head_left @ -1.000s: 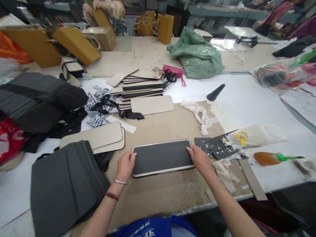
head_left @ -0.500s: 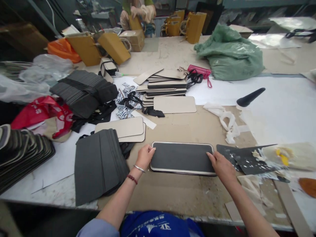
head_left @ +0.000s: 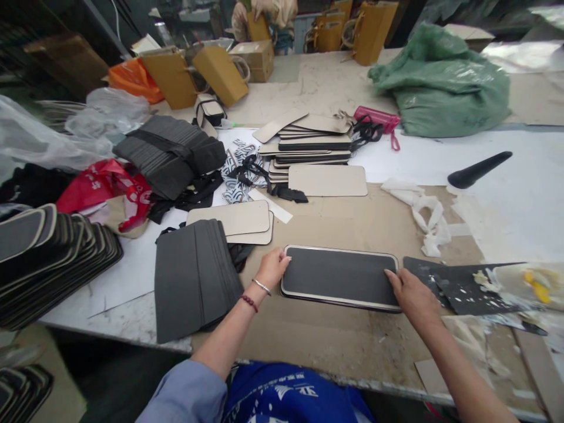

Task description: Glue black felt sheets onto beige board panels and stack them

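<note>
A dark grey rounded panel with a pale border (head_left: 339, 278) lies in front of me on the brown board (head_left: 326, 341). My left hand (head_left: 274, 268) pinches its left end between thumb and fingers. At the opposite end my right hand (head_left: 414, 294) grips the edge, thumb on top. The underside of the panel and some fingertips are hidden. Left of my left hand stands a stack of dark grey sheets (head_left: 185, 282). Beyond it lie two beige rounded panels (head_left: 233, 218). Glue-stained black sheets (head_left: 471, 288) are just right of my right hand.
A pile of beige and black panels (head_left: 315, 141) stands behind, with a single beige panel (head_left: 328, 180) before it. Finished-looking bordered panels (head_left: 57, 258) are stacked at left. A black tool handle (head_left: 480, 170), a green bag (head_left: 445, 88) and a person's hands (head_left: 262, 9) are farther off.
The whole view has shifted, so the table's contents sit further right in the picture. Both hands keep their hold on the panel, which looks almost unmoved on the board.
</note>
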The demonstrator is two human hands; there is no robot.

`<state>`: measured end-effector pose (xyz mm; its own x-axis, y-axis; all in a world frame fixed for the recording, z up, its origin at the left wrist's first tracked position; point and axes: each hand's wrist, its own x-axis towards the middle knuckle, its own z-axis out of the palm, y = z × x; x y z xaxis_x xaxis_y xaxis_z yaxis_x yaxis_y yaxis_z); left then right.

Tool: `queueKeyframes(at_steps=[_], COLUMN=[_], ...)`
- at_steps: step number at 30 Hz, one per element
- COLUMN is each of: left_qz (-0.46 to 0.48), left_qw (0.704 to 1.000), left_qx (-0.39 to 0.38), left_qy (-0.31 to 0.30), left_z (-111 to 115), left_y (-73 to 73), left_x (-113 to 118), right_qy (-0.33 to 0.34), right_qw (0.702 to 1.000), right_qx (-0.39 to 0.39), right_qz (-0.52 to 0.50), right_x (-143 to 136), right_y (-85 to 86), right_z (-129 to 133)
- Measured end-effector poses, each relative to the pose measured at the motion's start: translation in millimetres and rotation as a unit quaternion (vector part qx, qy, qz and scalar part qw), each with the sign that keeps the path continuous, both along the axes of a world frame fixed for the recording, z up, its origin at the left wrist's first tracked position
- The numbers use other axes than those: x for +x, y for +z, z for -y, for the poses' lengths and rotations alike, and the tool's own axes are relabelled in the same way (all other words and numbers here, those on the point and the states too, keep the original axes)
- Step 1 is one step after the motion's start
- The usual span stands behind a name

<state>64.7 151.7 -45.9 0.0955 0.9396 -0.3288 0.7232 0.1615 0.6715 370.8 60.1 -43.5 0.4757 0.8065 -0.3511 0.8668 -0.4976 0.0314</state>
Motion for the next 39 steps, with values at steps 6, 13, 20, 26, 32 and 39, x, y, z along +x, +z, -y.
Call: queueKeyframes(at_steps=[6, 13, 20, 26, 32, 39], left_qz=[-0.023, -0.165, -0.186, -0.207, -0.211, -0.204], left_qw=[1.000, 0.950, 0.896, 0.888, 0.880, 0.878], left_qx=[0.015, 0.257, 0.286, 0.276, 0.291, 0.301], left_qy=[0.014, -0.068, -0.282, -0.303, -0.310, -0.312], left_z=[4.1, 23.5, 29.3, 26.7, 26.4, 24.9], left_y=[-3.4, -1.5, -7.2, -15.3, -18.8, -24.2], left_x=[-3.5, 5.1, 38.9, 38.7, 37.3, 37.6], right_qy=[0.009, 0.003, -0.006, 0.006, 0.092, 0.289], right_qw=[1.000, 1.000, 1.000, 0.999, 0.967, 0.921], right_qx=[0.004, 0.019, 0.022, 0.040, 0.235, 0.242], right_qz=[0.005, 0.009, -0.001, 0.017, 0.043, -0.097], right_x=[3.2, -1.1, -4.4, -0.8, -39.3, -81.0], right_y=[-6.3, -1.3, 1.2, 2.3, 4.8, -20.4], right_z=[0.9, 1.3, 1.3, 4.7, -5.6, -23.5])
